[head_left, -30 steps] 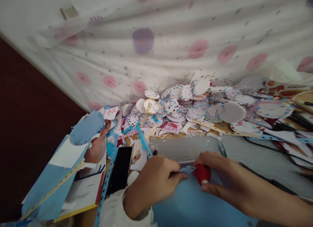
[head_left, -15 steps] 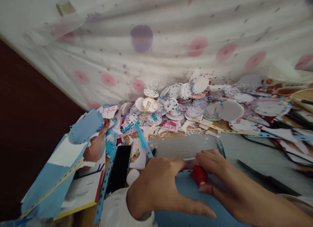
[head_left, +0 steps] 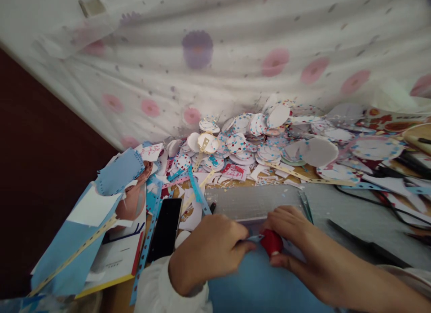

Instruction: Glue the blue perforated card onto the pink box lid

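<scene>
A light blue paper sheet (head_left: 259, 286) lies in front of me over a grey cutting mat (head_left: 256, 200). My left hand (head_left: 208, 250) pinches the sheet's top edge between thumb and fingers. My right hand (head_left: 292, 234) is closed around a small red tool (head_left: 271, 243) that presses on that same edge, right beside my left fingertips. My white left sleeve (head_left: 158, 290) shows at the bottom.
A black phone (head_left: 165, 230) lies left of my hands. Blue paper pieces (head_left: 117, 174) and a booklet (head_left: 111, 263) pile at the left. Several dotted paper circles (head_left: 256, 138) heap against a flowered cloth (head_left: 218, 57). Black cables (head_left: 380, 200) run at the right.
My left hand, spread flat on the blue sheet half a second ago, has closed into a pinch on its top edge. The red tool has stayed in my right hand.
</scene>
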The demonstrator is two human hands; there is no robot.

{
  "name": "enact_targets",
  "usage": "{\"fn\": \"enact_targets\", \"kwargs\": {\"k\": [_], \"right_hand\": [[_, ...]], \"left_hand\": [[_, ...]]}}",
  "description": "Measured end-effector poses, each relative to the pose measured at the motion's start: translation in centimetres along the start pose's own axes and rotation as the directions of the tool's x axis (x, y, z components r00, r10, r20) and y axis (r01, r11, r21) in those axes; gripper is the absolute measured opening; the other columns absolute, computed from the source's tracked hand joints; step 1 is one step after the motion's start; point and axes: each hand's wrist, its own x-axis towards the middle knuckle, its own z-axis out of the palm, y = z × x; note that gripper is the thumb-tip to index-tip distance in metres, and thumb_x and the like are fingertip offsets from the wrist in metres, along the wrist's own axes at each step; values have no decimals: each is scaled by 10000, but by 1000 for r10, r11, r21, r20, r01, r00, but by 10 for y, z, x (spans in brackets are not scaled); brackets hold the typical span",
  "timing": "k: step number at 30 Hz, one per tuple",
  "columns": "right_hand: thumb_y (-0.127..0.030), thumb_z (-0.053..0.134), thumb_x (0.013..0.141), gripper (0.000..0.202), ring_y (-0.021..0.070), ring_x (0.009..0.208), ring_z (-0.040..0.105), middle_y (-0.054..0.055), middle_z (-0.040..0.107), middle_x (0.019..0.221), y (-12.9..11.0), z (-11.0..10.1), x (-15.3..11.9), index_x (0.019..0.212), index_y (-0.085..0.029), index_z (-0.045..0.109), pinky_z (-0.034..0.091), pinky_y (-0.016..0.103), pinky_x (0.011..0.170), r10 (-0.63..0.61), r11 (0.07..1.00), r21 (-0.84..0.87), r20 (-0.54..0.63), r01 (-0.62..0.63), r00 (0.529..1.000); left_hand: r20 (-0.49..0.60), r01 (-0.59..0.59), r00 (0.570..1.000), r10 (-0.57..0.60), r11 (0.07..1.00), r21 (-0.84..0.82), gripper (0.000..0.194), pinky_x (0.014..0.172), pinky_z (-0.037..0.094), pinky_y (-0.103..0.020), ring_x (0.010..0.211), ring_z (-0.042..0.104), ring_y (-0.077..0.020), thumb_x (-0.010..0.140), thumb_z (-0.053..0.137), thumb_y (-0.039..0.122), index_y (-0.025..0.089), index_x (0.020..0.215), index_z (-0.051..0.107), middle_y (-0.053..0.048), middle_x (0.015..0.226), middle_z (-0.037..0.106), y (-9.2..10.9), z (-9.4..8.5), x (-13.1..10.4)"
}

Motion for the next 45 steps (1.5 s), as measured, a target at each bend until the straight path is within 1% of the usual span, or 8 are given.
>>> {"fn": "enact_targets", "kwargs": {"k": [3,8,16,23,29,37,42,45], "right_hand": [[-189,609,861,79,264,887,625,72,667,940,4,3,-1,856,-238,548,504,410,763,-1,1000,19,-18,1,1000],[-161,547,886,74,238,839,614,52,645,886,7,6,-1,881,-234,534,511,410,758,-33,999,26,-56,35,998],[-152,566,853,92,246,877,604,43,638,874,8,9,-3,858,-241,542,511,407,762,-64,998,11,-74,65,995],[-114,546,817,147,251,871,642,41,652,836,8,8,-1,884,-245,557,554,422,802,-86,996,-32,-128,82,988],[-131,557,823,149,257,875,681,45,683,849,14,8,0,907,-255,553,556,445,877,-104,994,-48,-158,98,982],[-92,533,791,189,245,782,709,11,677,773,13,9,0,843,-274,536,471,528,1039,-87,996,-1,-146,88,985],[-134,544,845,130,236,802,695,34,694,824,15,8,4,898,-250,569,550,461,870,-70,997,25,-85,72,994],[-209,573,900,36,200,757,648,8,647,788,13,5,3,889,-243,580,550,374,749,-29,996,87,-28,31,999]], "left_hand": [[-3,-45,999,45,996,72,285,592,331,-310,796,735,-244,1001,575,294,138,827,739,-98,847,780,0,1,3],[-37,-44,998,45,998,39,317,569,295,-304,734,705,-205,995,583,319,147,766,718,-66,768,757,1,1,4],[-101,-66,994,49,984,-165,534,610,366,-290,745,684,-215,737,688,748,235,885,705,-1,797,728,2,2,3],[-108,-72,993,49,972,-224,472,676,448,-343,828,709,-271,765,657,713,259,888,694,-23,840,744,4,18,19],[-125,-55,992,9,929,-365,443,660,436,-338,757,670,-226,725,716,697,273,853,711,7,774,717,-1,23,24],[-161,-98,986,41,926,-364,389,603,385,-301,677,631,-177,801,709,624,236,809,702,27,691,662,4,18,20],[-94,23,994,-62,929,-369,417,703,449,-320,853,692,-256,711,772,623,250,891,727,-5,841,734,3,17,20],[-29,53,997,-72,908,-415,422,675,421,-290,815,677,-218,698,792,600,254,937,749,16,832,732,1,12,15]]}}
